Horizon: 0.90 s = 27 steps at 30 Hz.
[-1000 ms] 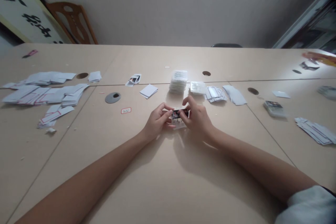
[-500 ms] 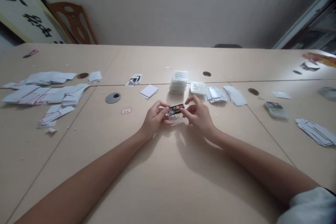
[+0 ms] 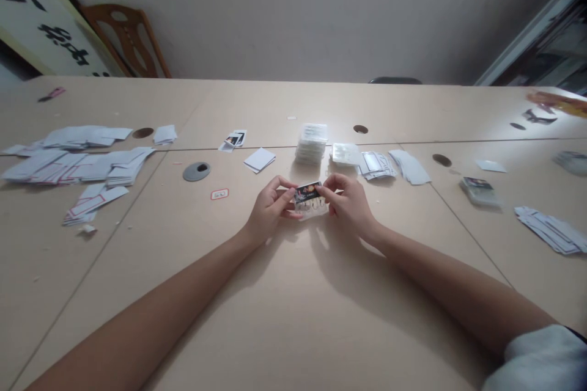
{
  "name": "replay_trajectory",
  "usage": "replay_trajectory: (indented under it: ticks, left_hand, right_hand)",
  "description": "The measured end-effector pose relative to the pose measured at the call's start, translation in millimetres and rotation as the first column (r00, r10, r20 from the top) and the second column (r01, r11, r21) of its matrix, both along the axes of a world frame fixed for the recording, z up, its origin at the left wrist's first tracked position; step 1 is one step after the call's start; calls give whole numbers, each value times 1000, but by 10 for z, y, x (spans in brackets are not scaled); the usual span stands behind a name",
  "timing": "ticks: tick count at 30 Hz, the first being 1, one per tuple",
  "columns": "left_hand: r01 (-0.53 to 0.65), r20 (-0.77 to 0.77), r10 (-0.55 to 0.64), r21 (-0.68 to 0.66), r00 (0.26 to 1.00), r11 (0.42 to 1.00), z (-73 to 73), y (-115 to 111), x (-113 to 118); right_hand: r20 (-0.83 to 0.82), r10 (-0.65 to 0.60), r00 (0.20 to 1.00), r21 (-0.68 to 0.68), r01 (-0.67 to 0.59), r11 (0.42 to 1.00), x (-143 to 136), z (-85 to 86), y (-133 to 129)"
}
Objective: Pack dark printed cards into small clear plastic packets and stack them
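Between my hands is a small clear plastic case [image 3: 312,208] with a dark printed label [image 3: 306,193] across its upper part. My left hand [image 3: 272,205] grips the case's left side, thumb on top and fingers beneath. On the right, my right hand [image 3: 347,200] pinches the label's upper right corner against the case. Whether the label is stuck down there I cannot tell. Just beyond my hands stands a stack of clear cases [image 3: 312,143], with a lower clear case pile [image 3: 345,154] beside it.
White cards [image 3: 259,160] lie left of the stack, near some dark printed cards [image 3: 235,139]. Piles of white paper slips [image 3: 77,165] cover the far left. Right are more cards [image 3: 376,165], a labelled case pile [image 3: 480,191] and slips [image 3: 550,230]. A grey cable-hole cover [image 3: 197,171] sits left.
My right fingers have come down and closed on the label's right corner; the index finger was raised before. More of the clear case shows below the label. My left hand keeps its hold.
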<state>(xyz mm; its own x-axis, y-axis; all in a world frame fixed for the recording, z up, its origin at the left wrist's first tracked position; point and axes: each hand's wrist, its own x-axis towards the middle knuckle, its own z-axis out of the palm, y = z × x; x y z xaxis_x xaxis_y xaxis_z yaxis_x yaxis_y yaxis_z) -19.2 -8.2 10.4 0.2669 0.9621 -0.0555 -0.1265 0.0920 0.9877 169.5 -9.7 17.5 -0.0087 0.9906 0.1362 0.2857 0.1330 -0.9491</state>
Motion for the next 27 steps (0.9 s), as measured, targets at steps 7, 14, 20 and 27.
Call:
replay_trajectory:
  ticks: [7, 14, 20, 27]
  left_hand:
    - [10, -10, -10, 4, 1000, 1000, -2, -9, 1]
    - [4, -21, -4, 11, 1000, 1000, 4, -17, 4]
    - [-10, -9, 10, 37, 1000, 999, -8, -1, -9]
    - [-17, -20, 18, 69, 1000, 997, -8, -4, -13]
  right_hand:
    - [52, -12, 999, 24, 11, 1000, 6, 0, 4]
    - [102, -34, 994, 29, 31, 999, -2, 7, 3]
    - [-35, 1, 999, -28, -2, 1000, 0, -56, 18]
    - [-171, 28, 985, -100, -45, 994, -34, -66, 18]
